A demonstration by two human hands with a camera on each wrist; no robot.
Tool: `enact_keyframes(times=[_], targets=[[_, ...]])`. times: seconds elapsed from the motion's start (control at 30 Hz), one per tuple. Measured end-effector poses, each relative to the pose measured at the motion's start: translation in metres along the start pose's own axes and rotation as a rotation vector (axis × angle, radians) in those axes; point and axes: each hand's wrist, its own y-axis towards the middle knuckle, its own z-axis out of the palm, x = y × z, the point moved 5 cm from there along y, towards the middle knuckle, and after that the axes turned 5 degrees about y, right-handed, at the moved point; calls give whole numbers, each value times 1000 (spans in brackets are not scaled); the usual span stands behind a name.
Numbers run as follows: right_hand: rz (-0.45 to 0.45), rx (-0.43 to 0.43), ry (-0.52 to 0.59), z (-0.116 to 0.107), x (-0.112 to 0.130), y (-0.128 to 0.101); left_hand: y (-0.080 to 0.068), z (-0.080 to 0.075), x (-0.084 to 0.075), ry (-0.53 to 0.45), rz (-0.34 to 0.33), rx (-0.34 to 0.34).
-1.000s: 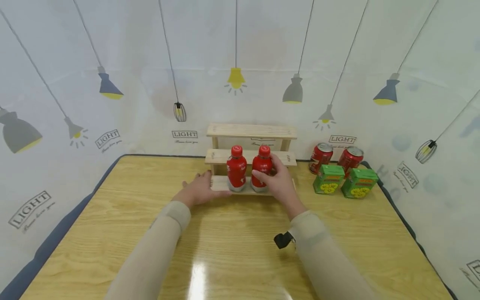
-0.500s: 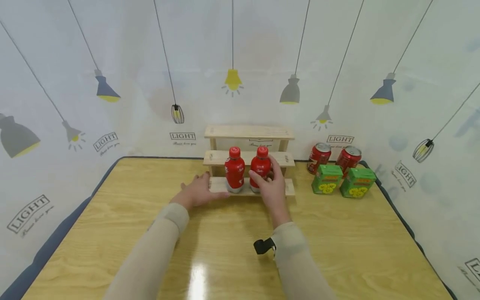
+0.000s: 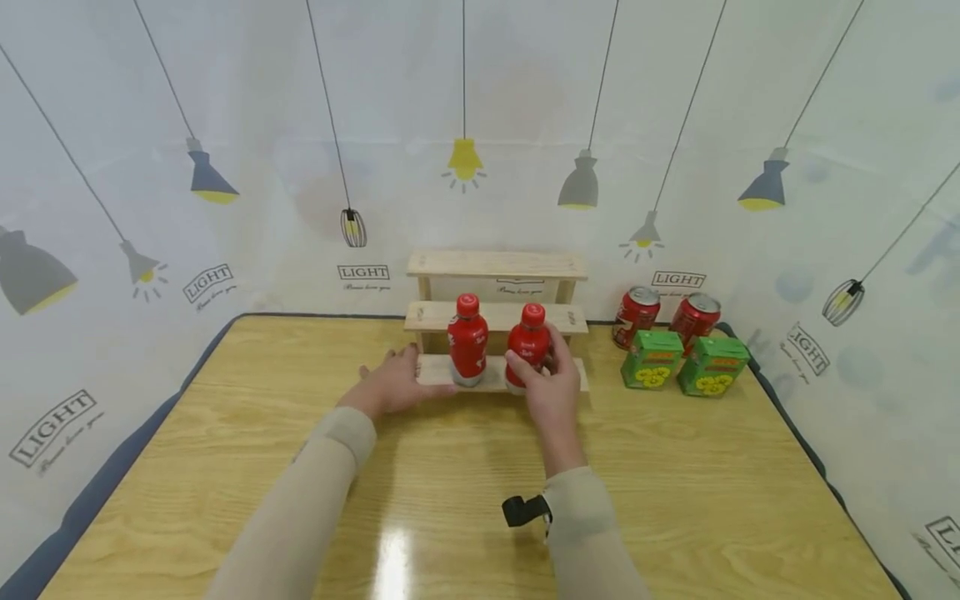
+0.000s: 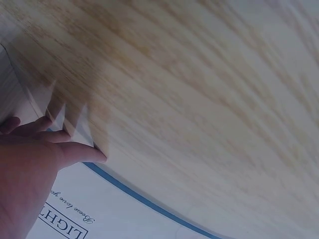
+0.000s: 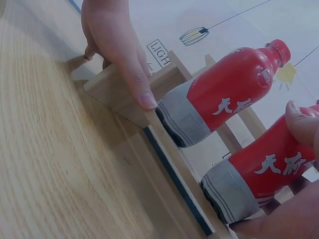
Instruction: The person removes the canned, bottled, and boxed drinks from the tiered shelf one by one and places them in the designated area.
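A three-tier wooden shelf stands at the back of the table. On its lowest tier one red bottle with a grey-white base stands upright. My right hand grips a matching red bottle just right of it, thumb on the near side and fingers round the far side. In the right wrist view, the base of this held bottle is at the tier's front edge. My left hand is at the shelf's left end, its thumb extended along the tier's front edge and its other fingers spread beside it.
Right of the shelf, two red cans stand behind two green drink cartons. The wooden table meets a patterned wall covering at the back and both sides. A black strap sticks out from my right sleeve.
My right hand has brought its bottle slightly right and nearer, widening the gap to the other bottle. The right forearm has swung inward. The left hand stays at the shelf's end.
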Motion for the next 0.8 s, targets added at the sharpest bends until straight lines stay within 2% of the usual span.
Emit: enact_keyframes(times=[0.5, 0.8], targets=[[-23, -24, -8, -8, 5, -10, -5, -3, -3, 10, -5, 7], [33, -16, -3, -21, 1, -12, -1, 0, -1, 10, -7, 5]])
